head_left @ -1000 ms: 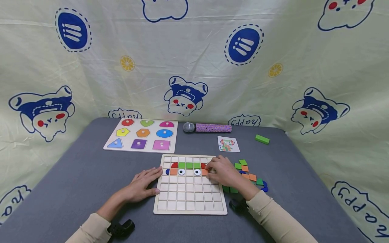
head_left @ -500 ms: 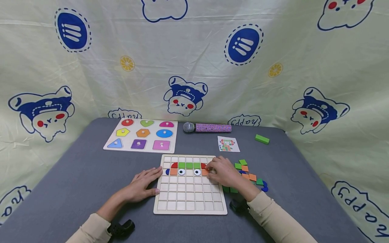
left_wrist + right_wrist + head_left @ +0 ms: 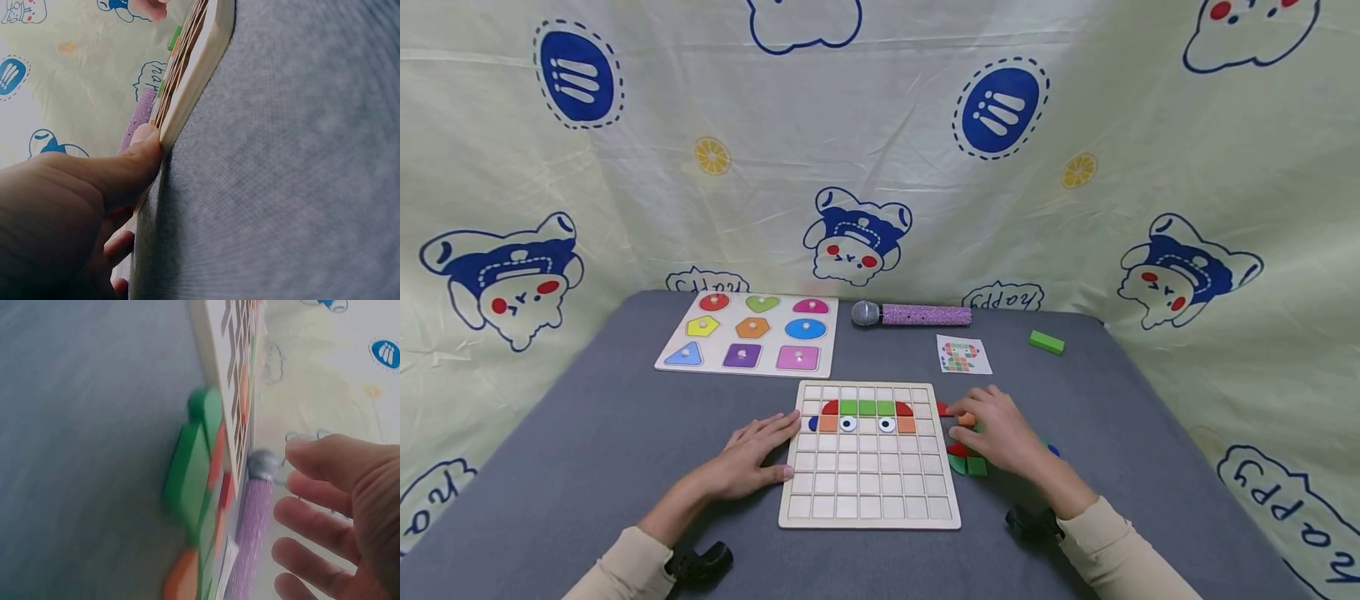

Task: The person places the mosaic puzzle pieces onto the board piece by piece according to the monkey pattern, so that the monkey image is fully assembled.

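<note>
Filling the grid board looked, as a judgement, only partly done: it lay flat towards the middle of the tabletop, with ten pieces set in the second and third rows from its far edge. These were three green squares, two red pieces, two orange squares, two eye discs and one blue piece. The rows nearer its near edge were bare, and loose pieces lay off its right edge, partly hidden, so they could not be counted. The right hand was over them, fingers apart and bent a little, with nothing seen between them. The left hand rested against the board's left edge, thumb apart from the fingers, which were extended. Towards the tabletop's far edge lay one microphone, one shape board bearing nine shapes at the far left corner, one printed card, and one green block near the far right corner.
</note>
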Available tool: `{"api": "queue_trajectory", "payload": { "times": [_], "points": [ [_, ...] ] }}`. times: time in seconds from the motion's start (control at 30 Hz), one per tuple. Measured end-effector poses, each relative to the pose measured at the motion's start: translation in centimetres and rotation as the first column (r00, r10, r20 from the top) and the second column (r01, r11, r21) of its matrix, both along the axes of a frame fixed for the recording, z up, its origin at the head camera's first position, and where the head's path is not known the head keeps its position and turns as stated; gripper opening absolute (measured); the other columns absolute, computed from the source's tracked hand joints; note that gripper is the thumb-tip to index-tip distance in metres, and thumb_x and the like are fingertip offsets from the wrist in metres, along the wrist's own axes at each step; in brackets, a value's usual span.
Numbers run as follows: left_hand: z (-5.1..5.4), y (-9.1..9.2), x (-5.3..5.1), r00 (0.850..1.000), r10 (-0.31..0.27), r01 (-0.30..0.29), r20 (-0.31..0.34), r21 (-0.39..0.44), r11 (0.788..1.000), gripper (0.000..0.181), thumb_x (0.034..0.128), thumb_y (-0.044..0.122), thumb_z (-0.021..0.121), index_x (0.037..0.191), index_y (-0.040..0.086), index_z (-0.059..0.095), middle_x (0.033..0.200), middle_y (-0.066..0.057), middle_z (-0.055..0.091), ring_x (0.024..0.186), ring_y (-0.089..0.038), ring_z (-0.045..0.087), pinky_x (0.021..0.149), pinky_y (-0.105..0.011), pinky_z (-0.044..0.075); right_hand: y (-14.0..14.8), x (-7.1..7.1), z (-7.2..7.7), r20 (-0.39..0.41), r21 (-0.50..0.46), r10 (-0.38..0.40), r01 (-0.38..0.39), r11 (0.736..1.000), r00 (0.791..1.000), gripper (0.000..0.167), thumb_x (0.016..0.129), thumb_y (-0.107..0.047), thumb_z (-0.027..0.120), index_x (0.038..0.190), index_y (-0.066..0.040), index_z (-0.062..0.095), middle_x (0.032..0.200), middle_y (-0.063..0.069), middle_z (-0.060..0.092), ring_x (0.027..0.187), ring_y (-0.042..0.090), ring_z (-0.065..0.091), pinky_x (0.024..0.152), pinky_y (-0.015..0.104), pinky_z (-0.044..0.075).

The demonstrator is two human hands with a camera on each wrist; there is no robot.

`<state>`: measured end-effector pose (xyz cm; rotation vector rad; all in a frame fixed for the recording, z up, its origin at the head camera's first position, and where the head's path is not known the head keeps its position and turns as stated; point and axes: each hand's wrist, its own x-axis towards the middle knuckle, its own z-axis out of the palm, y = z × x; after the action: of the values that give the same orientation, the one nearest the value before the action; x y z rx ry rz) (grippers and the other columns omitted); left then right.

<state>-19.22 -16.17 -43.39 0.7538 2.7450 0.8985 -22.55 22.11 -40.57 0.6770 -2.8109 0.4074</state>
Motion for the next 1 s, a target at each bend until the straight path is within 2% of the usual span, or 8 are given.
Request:
{"api": "queue_trajectory", "payload": {
  "times": [0.3, 0.47, 0.73, 1.0],
  "points": [
    [-0.2, 0.0, -0.1, 1.000, -0.002, 0.002, -0.002, 0.000, 1.000, 0.069, 0.0903, 0.032, 0.061, 0.147, 0.006, 0.032, 0.155, -0.012, 0.028, 0.142, -0.040, 0.022, 0.108, -0.066, 0.012, 5.0, 1.4, 0.1, 0.000, -0.033, -0.108, 0.108, 0.994, 0.994, 0.022, 0.079, -0.021, 0.076, 0.099, -0.013, 0.072, 0.094, 0.002, 0.063, 0.088, 0.018, 0.047, 0.075, 0.038, 0.035],
    [-0.2, 0.0, -0.1, 1.000, 0.001, -0.001, 0.003, -0.001, 1.000, 0.069, 0.0904, 0.032, 0.061, 0.147, 0.006, 0.032, 0.156, -0.013, 0.028, 0.142, -0.039, 0.021, 0.108, -0.066, 0.012, 7.7, 2.2, 0.0, 0.033, -0.033, -0.172, 0.173, 0.984, 0.985, 0.021, 0.080, -0.021, 0.075, 0.099, -0.013, 0.072, 0.093, 0.002, 0.063, 0.090, 0.020, 0.048, 0.075, 0.041, 0.036],
    [-0.1, -0.1, -0.1, 1.000, 0.003, -0.003, 0.014, -0.002, 1.000, 0.069, 0.0907, 0.034, 0.060, 0.147, 0.007, 0.032, 0.156, -0.012, 0.027, 0.143, -0.039, 0.020, 0.108, -0.065, 0.012, 11.4, 3.1, -0.8, 0.046, -0.021, -0.217, 0.218, 0.976, 0.975, 0.019, 0.080, -0.015, 0.073, 0.098, -0.010, 0.071, 0.095, 0.005, 0.065, 0.087, 0.021, 0.050, 0.073, 0.040, 0.036],
    [0.0, -0.1, -0.2, 0.999, -0.001, 0.001, 0.034, 0.004, 1.000, 0.070, 0.0906, 0.035, 0.060, 0.148, 0.008, 0.031, 0.156, -0.011, 0.026, 0.143, -0.038, 0.020, 0.108, -0.065, 0.011, 13.4, 3.5, -1.1, 0.067, 0.035, -0.266, 0.264, 0.964, 0.962, 0.019, 0.080, -0.020, 0.074, 0.096, -0.010, 0.071, 0.092, 0.005, 0.065, 0.083, 0.020, 0.050, 0.068, 0.035, 0.036]
  ]
}}
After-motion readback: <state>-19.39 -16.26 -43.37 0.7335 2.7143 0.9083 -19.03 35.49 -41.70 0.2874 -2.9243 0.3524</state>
